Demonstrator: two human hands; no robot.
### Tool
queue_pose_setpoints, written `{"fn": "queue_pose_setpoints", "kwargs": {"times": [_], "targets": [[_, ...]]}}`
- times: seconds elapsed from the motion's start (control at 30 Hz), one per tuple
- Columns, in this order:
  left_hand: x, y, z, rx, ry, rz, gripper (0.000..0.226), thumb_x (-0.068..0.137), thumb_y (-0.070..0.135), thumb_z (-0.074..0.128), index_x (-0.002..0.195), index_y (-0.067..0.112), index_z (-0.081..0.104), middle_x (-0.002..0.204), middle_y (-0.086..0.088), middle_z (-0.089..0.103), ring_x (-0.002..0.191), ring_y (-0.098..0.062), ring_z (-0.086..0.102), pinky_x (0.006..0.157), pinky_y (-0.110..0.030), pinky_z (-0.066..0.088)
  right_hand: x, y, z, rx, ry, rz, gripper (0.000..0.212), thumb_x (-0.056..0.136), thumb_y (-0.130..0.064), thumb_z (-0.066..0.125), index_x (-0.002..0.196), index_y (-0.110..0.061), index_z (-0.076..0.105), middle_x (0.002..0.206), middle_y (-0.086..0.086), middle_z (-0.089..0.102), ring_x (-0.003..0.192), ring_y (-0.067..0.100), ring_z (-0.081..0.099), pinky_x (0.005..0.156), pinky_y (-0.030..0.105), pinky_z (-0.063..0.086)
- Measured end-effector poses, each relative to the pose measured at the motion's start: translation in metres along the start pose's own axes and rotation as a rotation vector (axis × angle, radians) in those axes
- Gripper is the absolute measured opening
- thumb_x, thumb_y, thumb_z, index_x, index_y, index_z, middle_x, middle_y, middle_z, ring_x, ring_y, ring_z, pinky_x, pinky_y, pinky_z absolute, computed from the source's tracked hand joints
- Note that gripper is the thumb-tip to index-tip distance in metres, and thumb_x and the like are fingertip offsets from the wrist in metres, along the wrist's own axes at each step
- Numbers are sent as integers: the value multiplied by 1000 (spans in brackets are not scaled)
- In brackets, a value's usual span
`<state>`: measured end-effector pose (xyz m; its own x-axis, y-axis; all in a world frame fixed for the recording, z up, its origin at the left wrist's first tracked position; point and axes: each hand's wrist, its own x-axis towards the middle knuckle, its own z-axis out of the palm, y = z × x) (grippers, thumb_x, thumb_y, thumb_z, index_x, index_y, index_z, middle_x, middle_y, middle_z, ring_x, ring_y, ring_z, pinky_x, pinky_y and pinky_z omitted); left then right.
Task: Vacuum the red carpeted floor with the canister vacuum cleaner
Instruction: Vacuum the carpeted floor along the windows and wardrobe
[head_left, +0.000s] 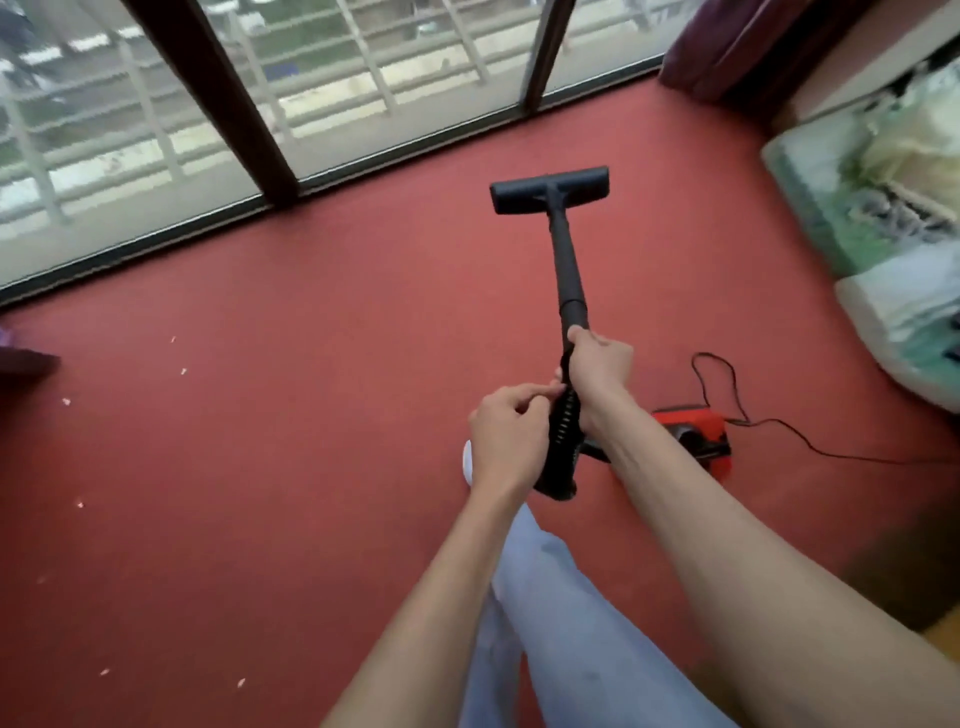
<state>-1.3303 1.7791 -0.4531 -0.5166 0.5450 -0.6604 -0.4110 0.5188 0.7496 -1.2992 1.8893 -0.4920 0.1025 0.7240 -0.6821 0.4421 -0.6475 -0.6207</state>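
One black tube (569, 270) slants down to one floor head (549, 189), flat on the red carpet (311, 415) near the window (156, 130). The right hand (600, 364) has its fingers clamped round the tube. Just below, the left hand (506, 431) has its fingers curled onto the ribbed hose (563, 415). One red canister (696, 431) sits behind the right forearm, its cord (779, 426) trailing right. Seven pale scraps (183, 370) dot the carpet at left.

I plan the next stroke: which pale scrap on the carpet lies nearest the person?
The rightmost scrap, just beside the left forearm; all the others lie farther left.
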Motion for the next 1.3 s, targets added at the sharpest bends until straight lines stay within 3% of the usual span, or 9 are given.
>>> {"fn": "queue_pose_setpoints", "kwargs": {"times": [0.17, 0.37, 0.47, 0.57, 0.7, 0.83, 0.9, 1.17, 1.3], "targets": [[-3, 29, 32, 256, -124, 28, 34, 85, 13, 51, 89, 33, 78, 98, 10, 74, 97, -7, 67, 88, -35, 55, 10, -7, -45, 221, 164, 140, 25, 88, -21, 58, 65, -11, 58, 44, 3, 51, 44, 22, 47, 56, 36, 43], [14, 54, 77, 528, -236, 120, 33, 89, 7, 50, 101, 19, 78, 88, 8, 63, 85, -10, 61, 81, -22, 48, 46, -6, -80, 400, 267, 388, 24, 89, -19, 61, 73, -2, 59, 57, 10, 58, 54, 26, 53, 60, 38, 46], [31, 57, 93, 677, -309, 129, 31, 89, 6, 48, 95, 12, 78, 73, 9, 56, 63, -8, 54, 60, -15, 43, 67, 2, -84, 487, 260, 525, 20, 90, -17, 62, 81, 0, 59, 63, 10, 56, 52, 24, 52, 56, 34, 45], [55, 56, 99, 814, -348, 161, 32, 86, 10, 48, 92, 18, 78, 73, 8, 63, 65, -14, 55, 59, -25, 43, 88, 8, -74, 550, 225, 616, 19, 92, -11, 59, 77, -3, 53, 61, 10, 52, 46, 22, 47, 45, 29, 40], [95, 44, 102, 910, -385, 124, 29, 83, 11, 48, 80, 14, 76, 72, -3, 69, 57, -12, 52, 52, -21, 35, 114, 15, -50, 597, 200, 710, 17, 90, -12, 60, 79, -4, 51, 62, 10, 54, 46, 23, 48, 47, 29, 40], [137, 26, 99, 984, -453, 85, 26, 83, 14, 48, 76, 11, 73, 65, -3, 68, 62, -18, 60, 61, -29, 48, 141, 34, -25, 579, 214, 758, 15, 87, -16, 61, 86, -4, 52, 72, 13, 61, 60, 28, 59, 64, 37, 52], [152, 18, 96, 995, -490, 58, 25, 83, 13, 48, 70, 11, 69, 59, 1, 64, 55, -15, 54, 57, -30, 43, 151, 39, -13, 583, 238, 768, 15, 88, -14, 60, 83, -4, 51, 73, 13, 60, 61, 28, 58, 68, 39, 52], [227, 4, 100, 991, -534, 100, 30, 82, 12, 46, 65, 28, 64, 69, -3, 53, 59, -16, 41, 56, -26, 32, 218, 30, 26, 560, 303, 698, 18, 84, -17, 58, 76, -1, 60, 60, 12, 61, 51, 26, 57, 58, 36, 52], [250, 13, 106, 975, -480, 72, 26, 83, 13, 49, 70, 9, 71, 60, -7, 56, 55, -19, 40, 58, -35, 40, 228, 25, 35, 522, 309, 714, 19, 80, -21, 59, 82, -2, 61, 73, 13, 67, 63, 29, 63, 67, 42, 57]]}}
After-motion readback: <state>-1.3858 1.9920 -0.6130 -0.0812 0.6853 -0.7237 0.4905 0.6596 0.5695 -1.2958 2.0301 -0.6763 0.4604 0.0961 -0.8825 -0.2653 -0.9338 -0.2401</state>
